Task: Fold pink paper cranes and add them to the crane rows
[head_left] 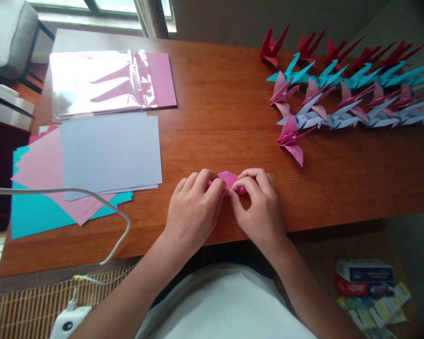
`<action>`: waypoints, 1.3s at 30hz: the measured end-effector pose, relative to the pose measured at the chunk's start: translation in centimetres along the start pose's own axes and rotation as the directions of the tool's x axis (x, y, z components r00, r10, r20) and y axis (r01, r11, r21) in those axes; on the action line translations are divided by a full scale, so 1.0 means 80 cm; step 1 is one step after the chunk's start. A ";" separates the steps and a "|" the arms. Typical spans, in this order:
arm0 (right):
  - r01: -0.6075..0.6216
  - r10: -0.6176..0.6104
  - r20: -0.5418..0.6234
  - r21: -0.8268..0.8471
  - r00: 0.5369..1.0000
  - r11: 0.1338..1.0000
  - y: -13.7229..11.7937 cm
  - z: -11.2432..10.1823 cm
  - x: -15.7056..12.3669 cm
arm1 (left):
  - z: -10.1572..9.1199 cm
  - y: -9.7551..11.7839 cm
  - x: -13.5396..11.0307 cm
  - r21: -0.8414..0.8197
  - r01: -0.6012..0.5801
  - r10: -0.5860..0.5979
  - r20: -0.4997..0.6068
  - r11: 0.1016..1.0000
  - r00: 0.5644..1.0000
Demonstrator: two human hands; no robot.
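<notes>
A small piece of folded pink origami paper [228, 178] lies at the table's front edge, between my two hands. My left hand [199, 200] pinches its left side, fingers curled and pressed together. From the other side my right hand [259, 200] grips the paper between thumb and forefinger, close to the left fingertips. Both hands hide much of the paper, so its full folded shape does not show. Up and to the right stands a finished bright pink paper crane [292, 137].
Rows of red [269, 48], turquoise [297, 70], pale pink [281, 94] and light blue paper cranes [305, 117] stand at the right. On the left lie light blue sheets [113, 155], turquoise sheets [35, 214] and a plastic-wrapped pink pack [161, 80]. A white cable [123, 230] crosses the table's left front.
</notes>
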State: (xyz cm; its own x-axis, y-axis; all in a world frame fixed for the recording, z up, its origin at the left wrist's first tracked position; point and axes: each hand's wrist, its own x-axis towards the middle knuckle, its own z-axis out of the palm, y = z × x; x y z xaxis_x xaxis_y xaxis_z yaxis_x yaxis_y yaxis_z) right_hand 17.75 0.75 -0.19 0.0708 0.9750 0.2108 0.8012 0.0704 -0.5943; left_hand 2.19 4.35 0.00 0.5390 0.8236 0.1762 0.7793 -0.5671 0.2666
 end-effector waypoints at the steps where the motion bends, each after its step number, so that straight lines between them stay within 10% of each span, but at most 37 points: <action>1: -0.002 0.002 0.001 0.005 1.000 1.000 0.000 0.000 0.000 | 0.000 0.000 0.000 0.003 0.001 -0.001 -0.001 1.000 1.000; 39: 0.029 -0.028 -0.027 0.024 0.999 0.999 0.010 0.000 -0.005 | -0.004 -0.002 -0.006 -0.144 0.051 -0.052 -0.008 0.988 0.999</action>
State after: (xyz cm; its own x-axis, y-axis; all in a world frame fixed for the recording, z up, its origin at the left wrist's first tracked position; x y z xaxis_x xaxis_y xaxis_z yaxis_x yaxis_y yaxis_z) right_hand 18.33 0.40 -0.74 0.0639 0.9666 0.2483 0.7884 0.1036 -0.6064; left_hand 1.71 4.00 0.16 0.4952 0.8522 0.1692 0.7513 -0.5178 0.4092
